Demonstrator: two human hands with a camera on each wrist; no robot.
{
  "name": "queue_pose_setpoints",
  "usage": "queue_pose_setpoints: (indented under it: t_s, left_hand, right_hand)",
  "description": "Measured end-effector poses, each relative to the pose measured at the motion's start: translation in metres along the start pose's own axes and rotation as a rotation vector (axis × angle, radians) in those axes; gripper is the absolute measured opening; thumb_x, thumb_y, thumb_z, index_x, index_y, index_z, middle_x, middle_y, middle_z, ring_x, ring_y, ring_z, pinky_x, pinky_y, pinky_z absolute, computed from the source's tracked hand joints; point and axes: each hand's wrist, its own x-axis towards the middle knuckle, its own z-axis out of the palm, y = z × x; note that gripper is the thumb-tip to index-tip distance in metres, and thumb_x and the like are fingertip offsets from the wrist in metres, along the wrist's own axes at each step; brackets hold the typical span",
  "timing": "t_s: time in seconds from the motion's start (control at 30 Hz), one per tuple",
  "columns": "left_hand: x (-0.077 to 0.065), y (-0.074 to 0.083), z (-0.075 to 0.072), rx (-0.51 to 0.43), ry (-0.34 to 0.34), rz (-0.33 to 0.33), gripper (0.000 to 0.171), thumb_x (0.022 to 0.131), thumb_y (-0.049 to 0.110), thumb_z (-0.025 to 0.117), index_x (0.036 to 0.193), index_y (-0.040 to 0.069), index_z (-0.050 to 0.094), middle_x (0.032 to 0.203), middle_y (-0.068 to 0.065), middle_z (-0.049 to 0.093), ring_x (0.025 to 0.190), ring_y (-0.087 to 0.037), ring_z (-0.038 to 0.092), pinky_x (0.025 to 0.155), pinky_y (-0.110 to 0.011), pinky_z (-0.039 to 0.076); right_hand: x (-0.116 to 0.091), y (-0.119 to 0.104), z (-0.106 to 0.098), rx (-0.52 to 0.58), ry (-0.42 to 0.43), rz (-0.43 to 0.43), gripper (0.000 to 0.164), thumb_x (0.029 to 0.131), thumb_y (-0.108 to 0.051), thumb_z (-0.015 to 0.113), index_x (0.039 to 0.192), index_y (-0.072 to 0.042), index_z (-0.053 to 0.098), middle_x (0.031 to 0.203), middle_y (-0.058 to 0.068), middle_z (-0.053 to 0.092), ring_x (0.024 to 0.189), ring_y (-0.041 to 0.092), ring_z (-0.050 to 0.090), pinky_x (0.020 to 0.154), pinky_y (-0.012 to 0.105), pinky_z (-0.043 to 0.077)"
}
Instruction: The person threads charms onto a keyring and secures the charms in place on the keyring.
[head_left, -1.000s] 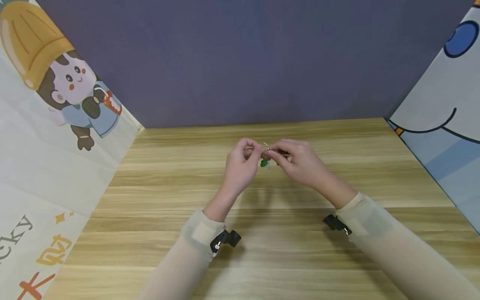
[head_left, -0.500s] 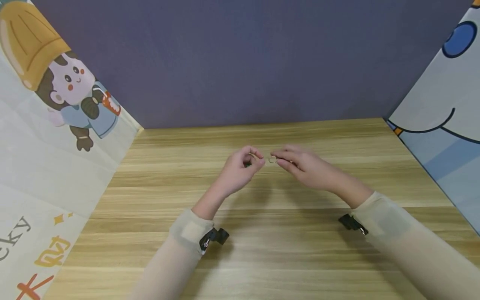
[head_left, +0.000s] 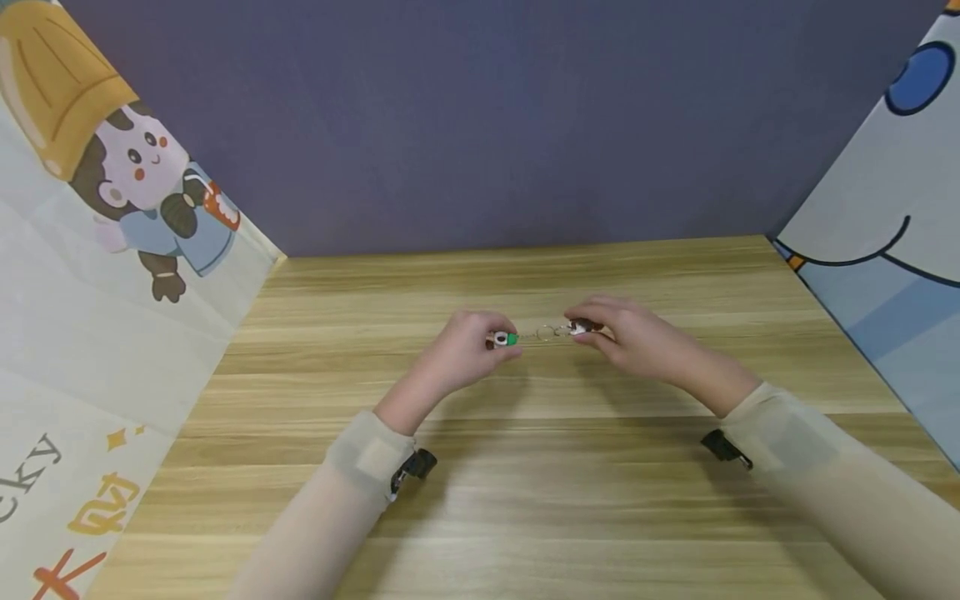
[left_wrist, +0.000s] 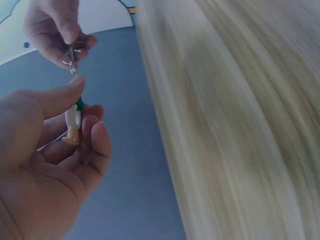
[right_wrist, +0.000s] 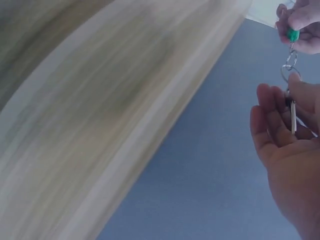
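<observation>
In the head view my left hand (head_left: 467,348) pinches a small figurine charm (head_left: 501,339) with a green top between thumb and fingers. The left wrist view shows its white middle and orange lower end lying along the curled fingers. A short chain (right_wrist: 291,48) runs from the green end to a metal key ring (right_wrist: 282,71). On the ring's other side my right hand (head_left: 641,337) holds the keys (right_wrist: 293,117) between thumb and fingers. The key ring and chain stretch between both hands, above the table. The upper ends of the keys are partly hidden by the thumb.
A wood-grain table (head_left: 555,500) lies below the hands. Behind it stands a dark blue-grey panel (head_left: 517,125). Cartoon-printed sheets rise at the left (head_left: 60,317) and right (head_left: 900,192). Black wrist cameras sit on both sleeves.
My hands, close together a second ago, have moved apart and slightly nearer. The figurine, dangling earlier, is now in my left fingers, and the chain and ring are drawn out between the hands.
</observation>
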Motion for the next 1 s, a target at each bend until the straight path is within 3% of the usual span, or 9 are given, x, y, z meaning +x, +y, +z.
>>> queue_pose_setpoints:
  t_s: [0.23, 0.47, 0.73, 1.0]
  left_hand:
    - [0.004, -0.011, 0.006, 0.078, 0.003, 0.022, 0.027, 0.095, 0.021, 0.081, 0.115, 0.003, 0.079, 0.113, -0.013, 0.082, 0.101, -0.025, 0.08, 0.087, -0.032, 0.067]
    - [0.013, -0.027, 0.018, 0.141, -0.081, -0.002, 0.031, 0.094, 0.021, 0.082, 0.118, 0.002, 0.076, 0.112, -0.013, 0.081, 0.103, -0.026, 0.079, 0.092, -0.036, 0.066]
    - [0.02, -0.042, 0.034, 0.213, -0.14, -0.056, 0.025, 0.09, 0.032, 0.086, 0.105, 0.014, 0.076, 0.101, 0.0, 0.078, 0.094, -0.016, 0.071, 0.09, -0.036, 0.062]
    - [0.021, -0.051, 0.039, 0.196, -0.164, -0.092, 0.028, 0.09, 0.033, 0.087, 0.107, 0.013, 0.078, 0.096, 0.001, 0.074, 0.091, -0.014, 0.065, 0.088, -0.035, 0.059]
  right_hand:
    - [0.0, 0.01, 0.014, -0.02, -0.019, -0.036, 0.028, 0.101, -0.011, 0.072, 0.127, 0.001, 0.071, 0.118, 0.013, 0.076, 0.105, 0.026, 0.075, 0.09, 0.045, 0.065]
    - [-0.002, 0.022, 0.03, -0.026, -0.109, 0.04, 0.029, 0.101, -0.016, 0.074, 0.128, -0.007, 0.073, 0.116, 0.003, 0.069, 0.097, 0.014, 0.067, 0.08, 0.036, 0.06]
    - [-0.001, 0.035, 0.052, -0.064, -0.122, 0.032, 0.026, 0.101, -0.019, 0.074, 0.125, -0.008, 0.074, 0.116, 0.004, 0.071, 0.101, 0.019, 0.069, 0.088, 0.045, 0.061]
    - [-0.001, 0.037, 0.064, -0.079, -0.158, 0.058, 0.028, 0.102, -0.02, 0.074, 0.127, -0.007, 0.073, 0.118, 0.005, 0.07, 0.104, 0.021, 0.068, 0.09, 0.046, 0.061]
